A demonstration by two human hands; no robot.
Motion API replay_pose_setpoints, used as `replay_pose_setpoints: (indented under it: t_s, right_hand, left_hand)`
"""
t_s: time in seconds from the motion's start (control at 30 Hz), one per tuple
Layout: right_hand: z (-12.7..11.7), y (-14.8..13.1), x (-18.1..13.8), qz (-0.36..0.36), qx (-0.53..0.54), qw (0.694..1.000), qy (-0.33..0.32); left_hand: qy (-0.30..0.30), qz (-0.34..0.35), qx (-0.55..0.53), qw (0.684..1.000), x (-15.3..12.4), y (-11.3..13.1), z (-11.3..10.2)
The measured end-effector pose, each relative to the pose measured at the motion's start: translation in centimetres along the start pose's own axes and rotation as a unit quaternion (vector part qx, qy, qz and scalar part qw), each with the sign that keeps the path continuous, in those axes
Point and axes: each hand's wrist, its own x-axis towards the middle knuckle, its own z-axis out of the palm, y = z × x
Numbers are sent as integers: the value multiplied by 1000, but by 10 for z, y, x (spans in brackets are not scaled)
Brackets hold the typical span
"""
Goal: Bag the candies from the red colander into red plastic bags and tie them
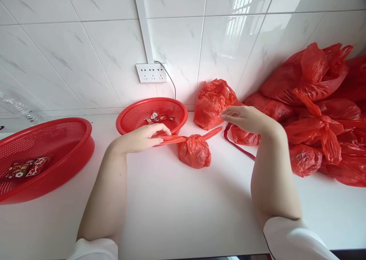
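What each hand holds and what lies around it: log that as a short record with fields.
Left hand: appears to pinch the left handle end of the small red bag
Right hand: fingers extended, off the right handle end
Small red bag: gathered shut, on the white table
Red baskets: left basket and middle basket, wrapped packets in both
Behind: larger red bag by the wall
Right side: pile of red bags
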Motion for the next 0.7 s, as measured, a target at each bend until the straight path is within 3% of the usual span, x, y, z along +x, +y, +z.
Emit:
replay_pose_setpoints:
  t_s: [0.07,0.13,0.27,0.37,0.43,0.53,0.6,0.67,0.7]
  right_hand:
    - [7,-12,-2,-2,-40,999,-19]
    - [21,-27,-1,-24,-58,997,-39]
    - [65,-49,8,-84,-60,976,-190]
    - [86,-48,18,-62,-128,951,-276]
    - [81,-39,22,-36,-169,946,-273]
    - [44,-15,18,-5,-188,959,-213]
    - [8,5,7,22,-184,975,-123]
    - [-26,30,-10,76,-126,984,105]
    - [-41,44,-18,106,-125,971,172]
  left_hand:
    - [-15,-14,5,1000,-4,3,-2]
    - [7,-21,0,1000,-8,5,-5]
    - [35,-43,-10,998,-13,6,-6]
    - [51,-36,11,998,-17,5,-5]
    - [55,-14,21,998,-21,4,-6]
    - [44,20,21,999,-28,0,-8]
    - [63,27,28,997,-32,-3,-9]
    - [90,26,42,995,-34,-3,-9]
    - [96,24,47,994,-34,-3,-9]
